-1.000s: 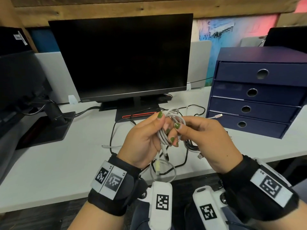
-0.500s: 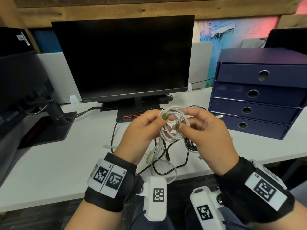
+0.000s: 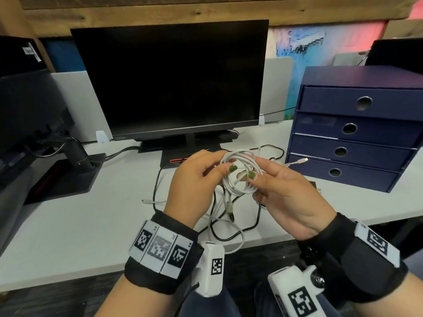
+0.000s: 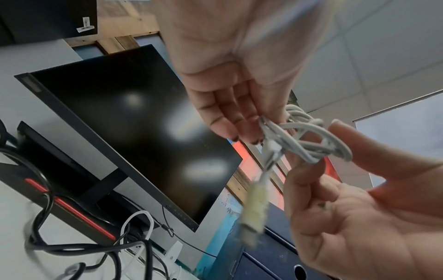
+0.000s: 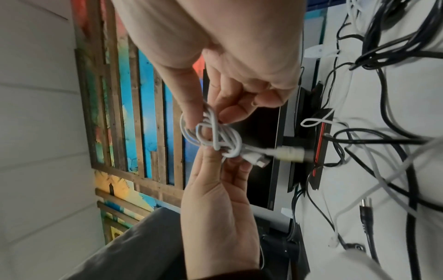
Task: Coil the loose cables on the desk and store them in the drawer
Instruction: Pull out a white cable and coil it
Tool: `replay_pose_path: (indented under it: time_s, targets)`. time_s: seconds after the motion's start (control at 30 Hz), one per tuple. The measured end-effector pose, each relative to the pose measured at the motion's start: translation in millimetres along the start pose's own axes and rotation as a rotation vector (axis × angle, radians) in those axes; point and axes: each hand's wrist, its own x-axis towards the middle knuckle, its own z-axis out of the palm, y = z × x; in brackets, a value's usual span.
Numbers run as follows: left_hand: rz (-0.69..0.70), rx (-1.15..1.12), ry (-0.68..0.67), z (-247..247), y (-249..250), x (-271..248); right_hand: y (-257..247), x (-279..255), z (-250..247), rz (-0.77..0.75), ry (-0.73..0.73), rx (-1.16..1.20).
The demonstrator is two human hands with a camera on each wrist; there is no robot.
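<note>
Your left hand (image 3: 194, 179) and right hand (image 3: 281, 191) both pinch the coiled white cable (image 3: 240, 172) between thumb and fingers (image 4: 239, 121), holding it above the worktop (image 3: 80, 225), near the closed blue drawer unit (image 3: 357, 131).

An office workstation: a dark monitor (image 3: 169, 78) stands at the back edge of a white counter (image 3: 68, 225), grey partition panels (image 3: 75, 104) behind it, a navy drawer unit (image 3: 357, 129) at the right edge, and tiled ceiling (image 4: 383, 47) overhead.
</note>
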Motion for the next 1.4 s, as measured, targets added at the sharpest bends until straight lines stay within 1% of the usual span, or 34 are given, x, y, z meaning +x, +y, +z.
replay_pose_path:
  time_s: [0.13, 0.23, 0.27, 0.3, 0.37, 0.4, 0.47, 0.53, 0.7, 0.8, 0.87, 1.03, 1.17, 1.27, 1.4]
  targets:
    - [0.007, 0.055, 0.0, 2, 0, 0, 0, 0, -1, 0.012, -0.109, 0.038]
    - [0.032, 0.084, 0.012, 5, 2, 0, -3, 0, -1, -0.002, -0.128, 0.086]
    - [0.042, 0.094, 0.018, 6, 3, -1, -4, -2, -1, -0.019, -0.136, 0.077]
    - [0.05, 0.102, 0.03, 8, 5, -2, -5, -3, 1, -0.047, -0.133, 0.017]
    - [0.061, 0.125, 0.064, 10, 8, -3, -6, -5, 3, -0.135, -0.062, -0.224]
    - [0.071, 0.141, 0.082, 10, 10, -3, -6, -4, 3, -0.184, 0.006, -0.342]
    - [0.1, 0.166, 0.117, 10, 13, -3, -7, -2, 0, -0.273, 0.139, -0.483]
    - [0.128, 0.197, 0.143, 11, 17, -4, -6, -1, -4, -0.312, 0.231, -0.548]
    - [0.181, 0.321, 0.202, 19, 19, -8, -2, -1, -7, -0.285, 0.408, -0.67]
    - [0.174, 0.301, 0.207, 23, 20, -9, -2, 0, -8, -0.273, 0.483, -0.634]
    - [0.161, 0.271, 0.194, 26, 21, -10, -3, 0, -9, -0.304, 0.54, -0.663]
    - [0.1, 0.179, 0.169, 31, 19, -12, -4, 1, -11, -0.384, 0.608, -0.879]
    - [0.077, 0.118, 0.167, 31, 19, -11, -3, 4, -13, -0.358, 0.577, -0.83]
    - [0.081, 0.123, 0.151, 30, 19, -11, -2, 3, -11, -0.378, 0.565, -0.854]
    - [0.082, 0.143, 0.131, 31, 17, -11, 1, 3, -10, -0.415, 0.591, -0.9]
